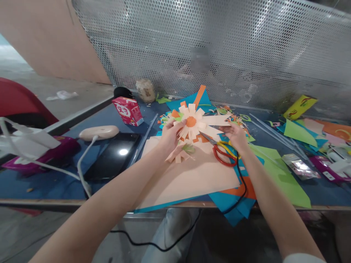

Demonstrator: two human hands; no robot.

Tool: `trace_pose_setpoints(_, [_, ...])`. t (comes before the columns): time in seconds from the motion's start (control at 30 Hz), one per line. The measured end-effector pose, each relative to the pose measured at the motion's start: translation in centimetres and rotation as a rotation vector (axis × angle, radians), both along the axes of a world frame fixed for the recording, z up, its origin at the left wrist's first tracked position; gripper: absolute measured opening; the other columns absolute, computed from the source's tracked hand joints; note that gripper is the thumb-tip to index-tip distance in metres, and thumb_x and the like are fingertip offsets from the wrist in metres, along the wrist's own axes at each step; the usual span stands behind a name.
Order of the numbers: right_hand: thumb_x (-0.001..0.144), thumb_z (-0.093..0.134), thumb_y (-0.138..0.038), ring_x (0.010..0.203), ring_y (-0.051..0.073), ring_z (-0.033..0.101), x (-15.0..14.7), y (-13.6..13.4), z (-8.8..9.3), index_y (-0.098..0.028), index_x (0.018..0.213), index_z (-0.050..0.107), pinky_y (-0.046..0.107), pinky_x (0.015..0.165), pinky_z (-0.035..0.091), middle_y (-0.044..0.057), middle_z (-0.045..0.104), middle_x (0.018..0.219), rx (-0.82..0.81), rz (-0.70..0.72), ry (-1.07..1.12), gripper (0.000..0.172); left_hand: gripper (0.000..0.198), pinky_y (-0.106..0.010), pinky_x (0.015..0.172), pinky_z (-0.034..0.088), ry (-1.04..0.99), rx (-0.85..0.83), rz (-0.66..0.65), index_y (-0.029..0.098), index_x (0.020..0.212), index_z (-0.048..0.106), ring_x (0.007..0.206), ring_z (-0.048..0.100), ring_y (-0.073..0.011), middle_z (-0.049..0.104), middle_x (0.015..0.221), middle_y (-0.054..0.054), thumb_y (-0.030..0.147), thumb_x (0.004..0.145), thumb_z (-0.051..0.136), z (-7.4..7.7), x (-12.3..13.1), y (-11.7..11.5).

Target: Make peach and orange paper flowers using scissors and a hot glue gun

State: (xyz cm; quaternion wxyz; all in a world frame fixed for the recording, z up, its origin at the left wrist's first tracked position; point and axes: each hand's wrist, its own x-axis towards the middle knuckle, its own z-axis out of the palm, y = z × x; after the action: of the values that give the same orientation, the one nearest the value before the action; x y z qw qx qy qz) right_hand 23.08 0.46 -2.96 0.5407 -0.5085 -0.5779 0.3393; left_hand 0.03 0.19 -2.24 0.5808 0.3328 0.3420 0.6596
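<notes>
A cream paper flower (199,116) with an orange round centre is held up over the blue table. My left hand (170,134) pinches its left edge, thumb near the centre. On the other side my right hand (235,134) has its fingers closed at the tip of a long cream strip that reaches out from the flower. Scissors (225,153) with red and yellow handles lie just below, close to my right hand. A smaller cream paper flower (181,153) with a green middle rests on the large cream sheet (189,177) under my hands.
Paper scraps and strips surround the flowers. Left stand a pink box (128,110), a black phone (113,155) and a white corded device (98,133). Green paper (285,179) and a yellow box (300,106) lie right. A perforated metal panel (227,44) closes the back. A black cable (242,179) overhangs the front edge.
</notes>
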Motion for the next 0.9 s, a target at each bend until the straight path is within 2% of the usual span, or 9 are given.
trace_pose_setpoints(0.1, [0.047, 0.050, -0.018, 0.053, 0.010, 0.049, 0.3, -0.2, 0.7, -0.019, 0.090, 0.061, 0.022, 0.044, 0.035, 0.003, 0.069, 0.089, -0.063, 0.005, 0.095, 0.044, 0.039, -0.018, 0.049, 0.042, -0.036, 0.036, 0.046, 0.018, 0.055, 0.044, 0.052, 0.055, -0.0070, 0.054, 0.054, 0.006, 0.027, 0.044, 0.080, 0.1, -0.1, 0.3])
trace_pose_setpoints(0.17, [0.046, 0.048, -0.017, 0.048, 0.006, 0.040, 0.3, -0.7, 1.2, -0.020, 0.101, 0.061, 0.020, 0.041, 0.028, 0.004, 0.069, 0.099, -0.116, 0.050, 0.149, 0.056, 0.036, -0.017, 0.048, 0.042, -0.055, 0.034, 0.081, 0.018, 0.057, 0.047, 0.052, 0.055, -0.0068, 0.057, 0.056, 0.006, 0.025, 0.043, 0.079, 0.0, -0.2, 0.5])
trace_pose_setpoints(0.3, [0.045, 0.048, -0.012, 0.051, 0.006, 0.038, -0.2, -1.6, 1.9, -0.024, 0.106, 0.063, 0.021, 0.040, 0.029, 0.005, 0.063, 0.120, -0.217, 0.201, 0.258, 0.063, 0.032, -0.019, 0.052, 0.046, -0.076, 0.011, 0.093, 0.018, 0.057, 0.049, 0.054, 0.057, -0.0081, 0.061, 0.060, 0.004, 0.023, 0.044, 0.078, -0.3, -0.3, 0.9])
trace_pose_setpoints(0.43, [0.045, 0.049, -0.009, 0.052, 0.007, 0.041, -0.5, -1.8, 2.1, -0.024, 0.104, 0.064, 0.020, 0.041, 0.034, 0.004, 0.063, 0.122, -0.256, 0.209, 0.315, 0.063, 0.033, -0.020, 0.055, 0.047, -0.089, 0.011, 0.087, 0.018, 0.056, 0.046, 0.055, 0.059, -0.0090, 0.060, 0.059, 0.004, 0.023, 0.045, 0.078, -0.4, -0.6, 1.0])
trace_pose_setpoints(0.5, [0.046, 0.048, -0.009, 0.059, 0.009, 0.049, -0.4, -1.8, 2.1, -0.026, 0.107, 0.063, 0.021, 0.043, 0.038, 0.003, 0.059, 0.128, -0.240, 0.199, 0.289, 0.065, 0.033, -0.021, 0.056, 0.048, -0.093, 0.017, 0.087, 0.018, 0.057, 0.047, 0.056, 0.059, -0.0092, 0.061, 0.059, 0.004, 0.023, 0.045, 0.078, -0.4, -0.7, 1.1])
trace_pose_setpoints(0.6, [0.047, 0.046, -0.008, 0.085, 0.016, 0.061, -0.3, -1.6, 1.8, -0.031, 0.117, 0.057, 0.022, 0.045, 0.042, 0.000, 0.043, 0.143, -0.157, 0.203, 0.237, 0.075, 0.033, -0.020, 0.054, 0.047, -0.077, 0.029, 0.090, 0.018, 0.058, 0.048, 0.055, 0.059, -0.0087, 0.061, 0.060, 0.004, 0.023, 0.046, 0.078, -0.6, -0.8, 1.2])
trace_pose_setpoints(0.7, [0.046, 0.046, -0.005, 0.107, 0.021, 0.059, -0.3, -1.6, 1.6, -0.033, 0.124, 0.053, 0.020, 0.047, 0.043, -0.002, 0.032, 0.149, -0.118, 0.241, 0.241, 0.082, 0.032, -0.019, 0.051, 0.045, -0.054, 0.021, 0.086, 0.018, 0.058, 0.049, 0.052, 0.057, -0.0078, 0.060, 0.058, 0.004, 0.023, 0.047, 0.078, -0.6, -0.8, 1.2])
trace_pose_setpoints(0.83, [0.047, 0.045, -0.004, 0.122, 0.025, 0.050, -0.6, -1.6, 1.5, -0.031, 0.122, 0.054, 0.022, 0.053, 0.050, 0.000, 0.036, 0.147, -0.154, 0.247, 0.242, 0.080, 0.031, -0.019, 0.049, 0.045, -0.053, 0.007, 0.085, 0.018, 0.056, 0.049, 0.052, 0.057, -0.0077, 0.061, 0.060, 0.003, 0.023, 0.047, 0.078, -0.4, -0.8, 0.9])
trace_pose_setpoints(0.9, [0.046, 0.043, -0.004, 0.126, 0.025, 0.046, -0.8, -1.6, 1.4, -0.029, 0.120, 0.055, 0.030, 0.067, 0.056, 0.001, 0.040, 0.144, -0.164, 0.237, 0.243, 0.078, 0.031, -0.018, 0.049, 0.044, -0.056, 0.013, 0.096, 0.018, 0.055, 0.048, 0.053, 0.057, -0.0075, 0.062, 0.062, 0.003, 0.023, 0.047, 0.077, -0.3, -0.9, 0.8])
